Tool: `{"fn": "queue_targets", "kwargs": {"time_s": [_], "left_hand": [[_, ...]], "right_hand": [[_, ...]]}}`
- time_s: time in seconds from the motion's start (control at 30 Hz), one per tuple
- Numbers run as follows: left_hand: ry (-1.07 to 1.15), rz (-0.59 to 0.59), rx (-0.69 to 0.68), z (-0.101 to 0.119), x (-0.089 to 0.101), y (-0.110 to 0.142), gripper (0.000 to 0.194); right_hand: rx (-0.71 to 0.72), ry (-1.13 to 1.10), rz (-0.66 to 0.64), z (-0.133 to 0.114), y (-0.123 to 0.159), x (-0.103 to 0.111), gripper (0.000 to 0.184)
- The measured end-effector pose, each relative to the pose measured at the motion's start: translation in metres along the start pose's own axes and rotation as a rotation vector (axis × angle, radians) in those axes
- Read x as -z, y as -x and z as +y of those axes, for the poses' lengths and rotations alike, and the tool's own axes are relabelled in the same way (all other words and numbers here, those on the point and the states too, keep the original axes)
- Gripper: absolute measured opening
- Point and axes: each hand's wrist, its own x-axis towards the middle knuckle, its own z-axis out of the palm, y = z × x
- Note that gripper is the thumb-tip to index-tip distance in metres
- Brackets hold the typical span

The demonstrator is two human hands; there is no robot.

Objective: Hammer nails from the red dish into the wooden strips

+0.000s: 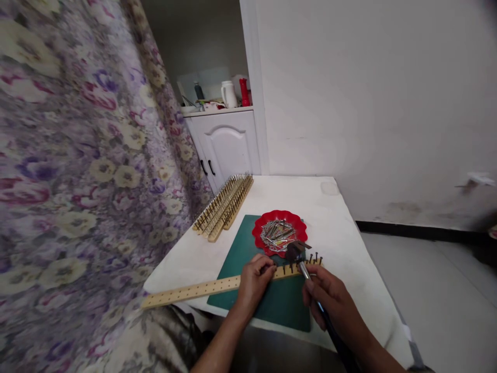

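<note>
My right hand [330,295] is wrapped around the handle of a claw hammer [303,270], its dark head tilted over the right part of a long wooden strip [194,291]. Drilled holes run along this strip in rows, and several dark nails [292,268] stand upright in its right end. My left hand [254,280] rests on the strip, thumb and forefinger pinched on a small dark nail [275,264], mostly hidden by the fingers. Just behind the hammer head, a red scalloped bowl [258,234] holds a heap of silvery nails [277,234].
Under the strip lies a green cutting mat [235,248] on a white-covered table [303,194]. Wooden strips full of upright nails [225,207] lie at the back left. A floral curtain [97,181] hangs at left; a white cabinet [229,142] and wall stand behind.
</note>
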Motion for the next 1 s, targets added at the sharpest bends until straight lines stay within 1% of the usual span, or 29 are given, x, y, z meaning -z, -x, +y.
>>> {"fn": "queue_targets", "kwargs": {"time_s": [0.23,0.47,0.8,1.0], "left_hand": [[0.003,0.002,-0.004,-0.005,-0.002,0.0,0.014],[0.014,0.012,-0.008,-0.003,-0.003,0.001,0.014],[0.022,0.017,-0.012,-0.004,-0.002,0.002,0.014],[0.035,0.024,-0.033,-0.006,-0.003,0.002,0.015]], "right_hand": [[-0.035,0.035,-0.049,0.011,-0.006,-0.013,0.026],[-0.034,0.07,-0.064,0.013,-0.011,-0.023,0.025],[-0.032,0.126,-0.083,0.013,-0.01,-0.025,0.022],[-0.028,0.116,-0.089,0.014,-0.009,-0.026,0.023]]}}
